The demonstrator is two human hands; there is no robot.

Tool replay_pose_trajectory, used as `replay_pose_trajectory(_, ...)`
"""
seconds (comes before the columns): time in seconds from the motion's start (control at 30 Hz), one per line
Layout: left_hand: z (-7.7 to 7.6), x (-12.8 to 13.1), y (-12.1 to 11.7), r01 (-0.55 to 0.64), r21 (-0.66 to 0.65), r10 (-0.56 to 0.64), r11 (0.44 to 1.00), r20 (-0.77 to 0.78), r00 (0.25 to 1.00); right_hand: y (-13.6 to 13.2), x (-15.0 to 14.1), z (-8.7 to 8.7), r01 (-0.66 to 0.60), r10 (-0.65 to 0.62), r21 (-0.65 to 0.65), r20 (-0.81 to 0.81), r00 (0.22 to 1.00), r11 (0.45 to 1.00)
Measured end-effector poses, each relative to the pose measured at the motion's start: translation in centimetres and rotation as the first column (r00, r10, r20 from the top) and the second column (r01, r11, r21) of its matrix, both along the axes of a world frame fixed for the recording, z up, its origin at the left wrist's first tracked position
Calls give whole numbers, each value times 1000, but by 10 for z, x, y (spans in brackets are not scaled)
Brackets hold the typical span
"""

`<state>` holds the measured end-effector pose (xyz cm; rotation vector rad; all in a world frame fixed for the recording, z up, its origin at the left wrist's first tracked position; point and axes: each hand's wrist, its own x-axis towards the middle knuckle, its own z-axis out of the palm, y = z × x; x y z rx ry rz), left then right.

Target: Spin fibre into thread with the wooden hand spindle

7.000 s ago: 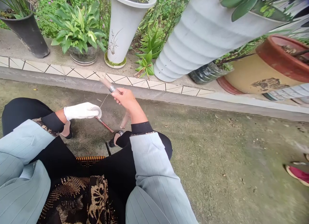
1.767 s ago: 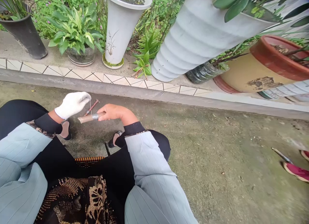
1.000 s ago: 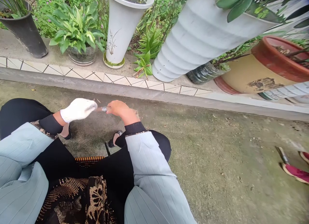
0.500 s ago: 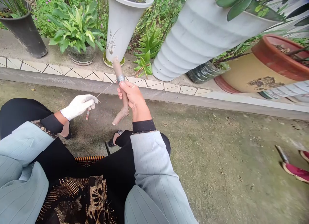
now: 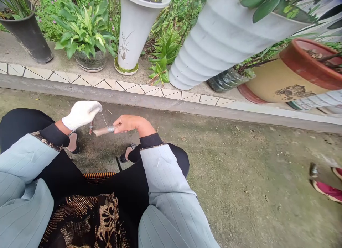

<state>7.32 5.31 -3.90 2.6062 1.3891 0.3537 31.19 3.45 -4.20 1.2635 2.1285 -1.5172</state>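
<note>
My left hand (image 5: pixel 82 114), in a white glove, is closed on a thin pale wire (image 5: pixel 104 119). The wire slants down to a silvery wound band (image 5: pixel 110 129) round a brownish wooden stick (image 5: pixel 100 132). My bare right hand (image 5: pixel 127 124) grips this stick just beside the band, with one end pointing left. Most of the stick's other end is hidden behind the hand. Below the gloved fingers a small reddish-brown piece (image 5: pixel 91 128) with something silvery on it shows; whether it hangs from the hand I cannot tell.
A low tiled ledge (image 5: pixel 139 88) runs across in front, bearing a tall white pot (image 5: pixel 135 34), a ribbed white planter (image 5: pixel 208 41), a dark pot (image 5: pixel 32 38) and a tan-and-red pot (image 5: pixel 283 73). On the concrete at right are red shoes (image 5: pixel 327 191) and a small greyish object (image 5: pixel 313 169).
My right hand has come down and left, turning the stick from upright to nearly level. The gloved hand has shifted slightly up and left, and the wire between the hands is shorter.
</note>
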Motion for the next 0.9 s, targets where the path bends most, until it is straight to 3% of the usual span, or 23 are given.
replay_pose_trajectory(0.07,1,-1,5,-64,-59,68,996,55,996,-1,1,4,-18,10,-50,-154,988,999)
replay_pose_trajectory(0.17,-1,1,11,-117,-182,142,976,136,980,-1,7,12,38,-43,-24,-305,951,999)
replay_pose_trajectory(0.3,-8,10,9,-61,-343,149,937,235,961,-2,11,17,209,-209,-59,-508,835,976)
replay_pose_trajectory(0.37,-11,14,3,2,-403,120,915,278,953,-1,9,15,405,-379,-97,-597,707,909)
replay_pose_trajectory(0.43,-12,17,-3,95,-463,62,881,314,948,3,7,10,596,-535,-152,-648,543,789)
replay_pose_trajectory(0.5,-12,19,-9,172,-482,-15,859,313,949,8,6,6,736,-645,-165,-629,435,657)
replay_pose_trajectory(0.53,-12,20,-12,184,-467,-51,865,282,958,10,7,4,788,-683,-122,-590,431,604)
replay_pose_trajectory(0.6,-11,21,-16,201,-408,-149,890,157,976,14,9,0,830,-722,104,-443,532,548)
replay_pose_trajectory(0.67,-10,23,-17,253,-350,-265,902,15,964,14,10,-3,695,-689,404,-189,699,595)
replay_pose_trajectory(0.73,-10,23,-17,303,-293,-342,907,-91,935,12,10,-4,436,-570,544,97,816,717)
replay_pose_trajectory(0.77,-9,23,-15,317,-262,-359,912,-131,924,10,9,-4,317,-484,531,208,850,786)
replay_pose_trajectory(0.83,-8,20,-12,299,-202,-335,933,-184,924,6,6,-2,150,-281,380,315,906,913)
replay_pose_trajectory(0.9,-7,17,-7,231,-169,-261,958,-193,946,2,4,1,63,-109,180,260,959,982)
